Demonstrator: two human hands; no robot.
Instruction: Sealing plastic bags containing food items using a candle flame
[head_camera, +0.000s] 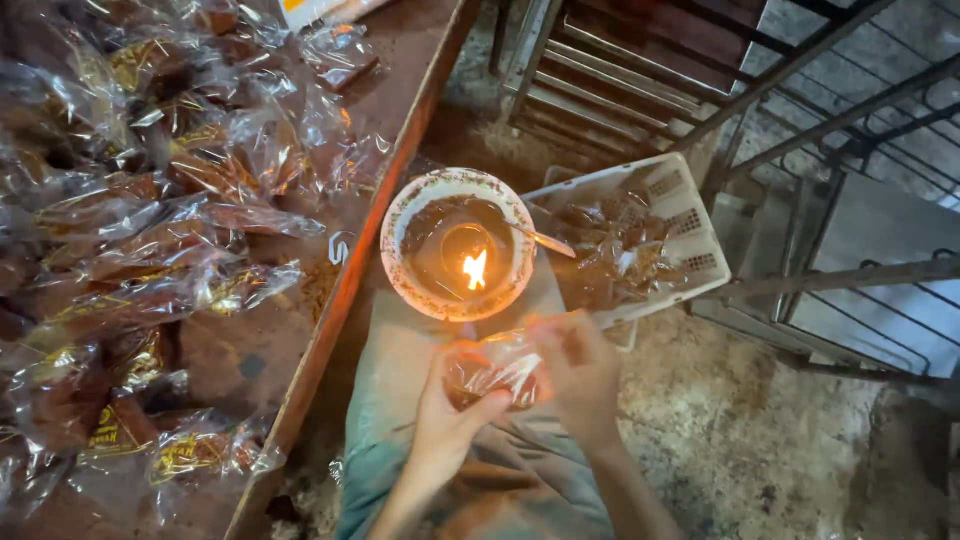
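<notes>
I count one round bowl (412, 205) with a speckled rim, holding dark liquid and a single small flame (475, 270), and one thin metal rod (545, 240) resting across its rim at about three o'clock. At three o'clock from the bowl sits one white plastic basket (690, 215), with a heap of wrapped brown pieces inside, too jumbled for me to count. At nine o'clock lies one wooden table (400, 60), piled with clear-wrapped brown packets, again more than I can count. Just below the bowl, at six o'clock, I see one small clear packet (492, 372) held between my two hands. My left hand (445, 425) pinches its lower left side, thumb on top; my right hand (580, 370) grips its right end, fingers closed on the plastic. The packet's top edge lies just beneath the bowl's rim.
</notes>
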